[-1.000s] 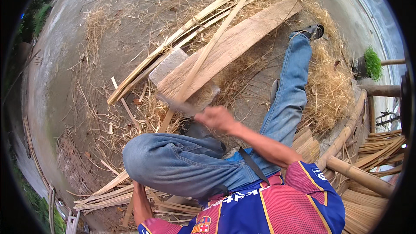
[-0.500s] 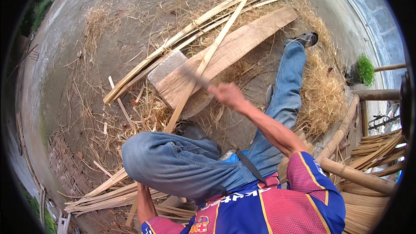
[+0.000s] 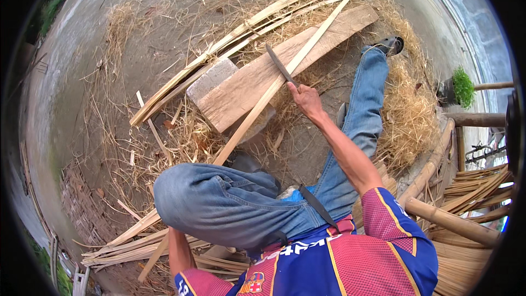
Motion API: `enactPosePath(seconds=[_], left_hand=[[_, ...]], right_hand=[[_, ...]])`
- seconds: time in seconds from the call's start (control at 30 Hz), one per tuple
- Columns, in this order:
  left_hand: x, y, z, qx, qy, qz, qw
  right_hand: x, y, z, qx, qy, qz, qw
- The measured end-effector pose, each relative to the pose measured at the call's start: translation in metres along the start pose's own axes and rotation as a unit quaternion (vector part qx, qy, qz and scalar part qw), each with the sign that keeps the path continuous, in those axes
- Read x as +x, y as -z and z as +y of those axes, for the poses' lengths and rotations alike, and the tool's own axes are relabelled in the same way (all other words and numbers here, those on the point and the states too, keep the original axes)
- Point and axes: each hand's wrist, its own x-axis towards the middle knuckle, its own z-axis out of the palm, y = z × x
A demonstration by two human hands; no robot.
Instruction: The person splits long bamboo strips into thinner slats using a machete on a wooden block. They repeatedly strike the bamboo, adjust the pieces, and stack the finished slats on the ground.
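My right hand [image 3: 305, 100] is closed around the handle of a long, dark-bladed knife [image 3: 278, 63]. Its blade lies across a pale split wood or bamboo strip [image 3: 262, 104], pointing up and left. The strip slants over a broad wooden board [image 3: 233, 94], whose near-left end rests by a rough grey block [image 3: 210, 81]. Toward me, the strip runs down to my bent left knee and passes out of sight there. My left forearm [image 3: 179, 252] reaches up beneath that knee, which hides my left hand and whatever it may hold.
Several long strips [image 3: 219, 49] lie beyond the board, and another bundle [image 3: 131, 249] is at lower left. Curly shavings [image 3: 405, 115] heap beside my outstretched right leg. Bamboo poles [image 3: 452, 222] and stacked thin strips [image 3: 460, 266] stand at right, near a potted plant [image 3: 462, 89].
My right hand and the knife have moved right, from the board's near end to farther along the strip. The strip's far end has shifted right and toward me.
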Motion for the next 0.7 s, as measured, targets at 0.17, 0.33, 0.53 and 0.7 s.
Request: enactPosePath(seconds=[0.17,0.33,0.53,0.7], left_hand=[[0.098,-0.053,0.09,-0.052,0.033,-0.163,0.985],[0.118,-0.047,0.08,0.012,0.029,-0.163,0.986],[0.007,-0.005,0.04,0.13,-0.015,0.004,0.991],[-0.056,0.07,-0.024,0.195,0.003,0.103,0.975]], right_hand=[[-0.004,0.0,-0.01,0.05,0.0,-0.031,0.998],[-0.093,0.003,-0.045,0.015,0.183,-0.212,0.96],[-0.021,0.023,0.024,0.003,0.024,-0.047,0.999],[-0.05,0.024,-0.007,-0.037,0.136,-0.198,0.97]])
